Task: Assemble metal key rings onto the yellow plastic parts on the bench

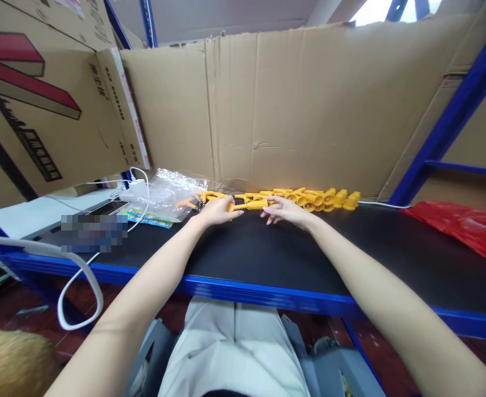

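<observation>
My left hand is closed round the left end of a yellow plastic piece with a narrow twisted neck and a thicker, ribbed body. At that piece's right end, the thumb and forefinger of my right hand close on it, while the other fingers hang loosely bent. The piece lies level, just above the black tabletop. Behind both hands runs a row of similar yellow plastic pieces, several with cup-shaped ends facing right. Parts of the row are hidden by my hands.
Left of my hands lie a clear plastic bag, a white charger with cables and a partly blurred dark device. A red plastic bag is at the right. Cardboard walls the back; a blue rail edges the front.
</observation>
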Action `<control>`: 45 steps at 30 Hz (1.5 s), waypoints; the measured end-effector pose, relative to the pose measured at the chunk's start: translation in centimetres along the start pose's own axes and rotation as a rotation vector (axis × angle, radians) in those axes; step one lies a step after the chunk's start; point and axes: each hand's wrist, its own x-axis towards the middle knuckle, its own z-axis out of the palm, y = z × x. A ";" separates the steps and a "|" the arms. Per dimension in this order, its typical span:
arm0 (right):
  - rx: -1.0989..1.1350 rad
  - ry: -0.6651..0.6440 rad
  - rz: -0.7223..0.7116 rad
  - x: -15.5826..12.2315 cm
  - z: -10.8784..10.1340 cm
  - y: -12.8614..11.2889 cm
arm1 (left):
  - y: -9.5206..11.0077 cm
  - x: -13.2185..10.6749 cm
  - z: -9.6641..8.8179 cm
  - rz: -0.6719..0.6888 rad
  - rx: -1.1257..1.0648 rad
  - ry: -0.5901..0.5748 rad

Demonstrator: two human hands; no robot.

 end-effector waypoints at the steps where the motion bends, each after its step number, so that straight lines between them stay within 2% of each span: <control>1: 0.001 -0.002 -0.006 0.0 0.0 0.1 | 0.0 0.0 0.0 -0.001 0.006 -0.001; 13: -0.015 0.011 0.010 -0.2 0.2 -0.4 | 0.2 0.0 0.1 0.044 0.037 0.030; 40: 0.096 0.091 0.177 0.2 1.3 -0.5 | 0.9 -0.2 -0.1 0.028 0.038 0.030; 45: 0.313 0.058 0.229 -0.1 1.5 -0.9 | 0.9 -0.2 -0.1 0.012 0.029 0.041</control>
